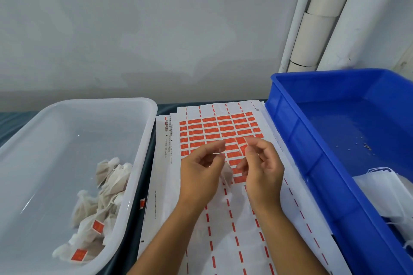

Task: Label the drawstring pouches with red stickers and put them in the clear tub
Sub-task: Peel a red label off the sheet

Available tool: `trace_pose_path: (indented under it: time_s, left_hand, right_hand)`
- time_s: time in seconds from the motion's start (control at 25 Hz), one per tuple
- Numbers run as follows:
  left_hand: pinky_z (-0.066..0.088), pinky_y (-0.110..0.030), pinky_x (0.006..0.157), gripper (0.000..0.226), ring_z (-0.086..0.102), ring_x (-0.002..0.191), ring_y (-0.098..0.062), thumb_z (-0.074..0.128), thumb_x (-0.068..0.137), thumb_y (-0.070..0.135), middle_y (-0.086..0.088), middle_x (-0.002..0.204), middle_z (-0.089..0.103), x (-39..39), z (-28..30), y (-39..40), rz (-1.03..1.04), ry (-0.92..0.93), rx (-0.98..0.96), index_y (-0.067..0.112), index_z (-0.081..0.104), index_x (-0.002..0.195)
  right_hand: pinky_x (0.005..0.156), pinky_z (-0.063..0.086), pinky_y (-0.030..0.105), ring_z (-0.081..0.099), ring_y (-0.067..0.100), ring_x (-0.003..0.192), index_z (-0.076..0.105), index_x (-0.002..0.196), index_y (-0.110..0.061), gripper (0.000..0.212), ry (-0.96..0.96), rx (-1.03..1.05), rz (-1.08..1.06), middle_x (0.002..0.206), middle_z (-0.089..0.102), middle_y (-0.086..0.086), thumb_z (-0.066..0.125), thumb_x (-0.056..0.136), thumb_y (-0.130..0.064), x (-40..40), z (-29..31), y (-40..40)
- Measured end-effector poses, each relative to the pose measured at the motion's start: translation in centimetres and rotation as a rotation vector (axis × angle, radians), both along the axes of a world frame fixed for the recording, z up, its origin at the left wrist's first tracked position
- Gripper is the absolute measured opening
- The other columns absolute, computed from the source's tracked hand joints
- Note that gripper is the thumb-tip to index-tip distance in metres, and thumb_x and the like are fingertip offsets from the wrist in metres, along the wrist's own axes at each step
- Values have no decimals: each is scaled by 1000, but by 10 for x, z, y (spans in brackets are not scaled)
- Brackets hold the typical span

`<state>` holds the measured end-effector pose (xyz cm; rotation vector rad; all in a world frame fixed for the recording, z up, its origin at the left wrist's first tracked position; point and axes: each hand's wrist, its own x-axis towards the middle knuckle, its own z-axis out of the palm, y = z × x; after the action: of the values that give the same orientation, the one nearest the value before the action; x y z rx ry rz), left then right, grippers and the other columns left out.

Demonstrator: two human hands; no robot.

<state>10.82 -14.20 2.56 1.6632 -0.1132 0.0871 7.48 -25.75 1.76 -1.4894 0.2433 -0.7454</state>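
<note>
Pale wall behind, dark tabletop (147,156) below. Above the white sheet of red stickers (220,128), the left hand (201,169) pinches a string from which a small white drawstring pouch (226,174) hangs between both hands; the right hand (261,167) seemingly grips one red sticker (243,148). Labelled pouches (98,207) lie in the clear plastic tub (143,158) at left.

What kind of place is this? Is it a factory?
Probably a small packing workbench: a sticker sheet of red labels, a clear tub of labelled pouches, and a blue crate holding unlabelled ones.
</note>
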Motion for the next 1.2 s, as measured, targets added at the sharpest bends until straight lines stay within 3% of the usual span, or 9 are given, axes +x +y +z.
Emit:
trace_pose_path:
  time_s: [0.24, 0.36, 0.44, 0.56, 0.72, 0.92, 1.04, 1.2]
  left_hand:
    - [49, -3, 70, 37, 70, 98, -1, 69, 95, 11, 27, 109, 72, -10, -14, 40, -92, 57, 16, 41, 72, 116]
    - [58, -17, 79, 38, 74, 91, -14, 66, 96, 10, 12, 105, 76, -14, -19, 53, -177, 48, -8, 36, 71, 123]
    - [58, -19, 78, 40, 75, 89, -17, 65, 96, 7, 7, 103, 77, -16, -20, 56, -241, 32, -18, 33, 69, 126]
    - [57, -18, 84, 41, 72, 104, -14, 63, 96, 6, 9, 115, 75, -17, -19, 59, -295, 36, -36, 31, 69, 127]
    - [59, -24, 83, 39, 71, 106, -15, 65, 92, 14, 11, 118, 73, -17, -18, 60, -302, 81, -77, 36, 72, 122]
    - [54, -11, 79, 32, 67, 112, -5, 61, 100, 15, 16, 117, 73, -21, -14, 57, -289, 80, -100, 40, 74, 116]
    - [52, -8, 77, 33, 65, 114, 0, 58, 102, 17, 20, 118, 71, -21, -13, 56, -259, 82, -96, 44, 73, 114]
    - [57, -18, 82, 38, 67, 114, -5, 58, 103, 16, 24, 124, 67, -19, -15, 57, -254, 71, -102, 44, 60, 128]
  right_hand:
    - [61, 58, 22, 70, 20, 73, 69, 102, -30, 14, 40, -137, 202, 92, 73, -15, 57, 97, -29, -2, -5, 12]
    - [66, 59, 23, 72, 18, 88, 64, 110, -35, 14, 59, -185, 375, 94, 71, -14, 61, 97, -30, -3, -8, 20]
    - [69, 60, 24, 72, 19, 93, 59, 111, -37, 18, 85, -221, 452, 94, 70, -12, 66, 95, -31, -5, -11, 22]
    - [70, 61, 23, 72, 18, 93, 56, 105, -34, 18, 103, -293, 463, 93, 69, -11, 69, 93, -31, -4, -15, 21]
    - [70, 64, 30, 71, 18, 86, 54, 97, -32, 17, 143, -382, 451, 87, 67, -9, 71, 93, -32, -1, -18, 16]
    - [70, 63, 27, 71, 15, 84, 53, 96, -34, 17, 140, -412, 424, 85, 68, -12, 70, 92, -35, -2, -18, 16]
    - [71, 62, 24, 72, 11, 84, 53, 101, -37, 19, 151, -427, 399, 89, 69, -16, 70, 91, -38, -2, -17, 17]
    - [71, 58, 15, 69, 1, 95, 54, 123, -47, 34, 204, -407, 420, 103, 68, -27, 68, 93, -41, -1, -14, 17]
